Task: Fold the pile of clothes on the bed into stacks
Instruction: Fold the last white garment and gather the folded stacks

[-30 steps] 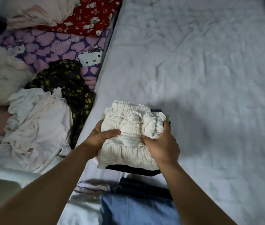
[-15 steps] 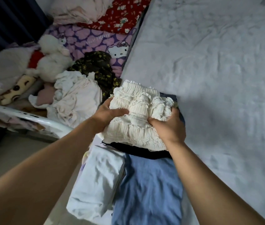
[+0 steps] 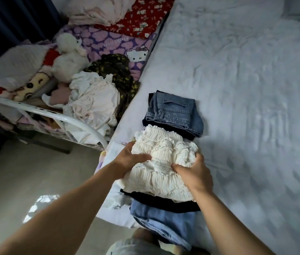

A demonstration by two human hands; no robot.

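Hands: left hand [image 3: 130,159] and right hand [image 3: 194,174] grip folded cream ruched fabric garment [image 3: 161,162]; folded blue denim jeans [image 3: 175,113] just beyond fingertips.

Dim indoor shot, soft cool light, wide-angle warp.
Bed sheet [image 3: 237,89] brightest toward upper right, smeared with motion blur at right edge; small light patch on floor [image 3: 40,205]; dark curtain [image 3: 7,19] top left underexposed; straight lines bend near the edges.
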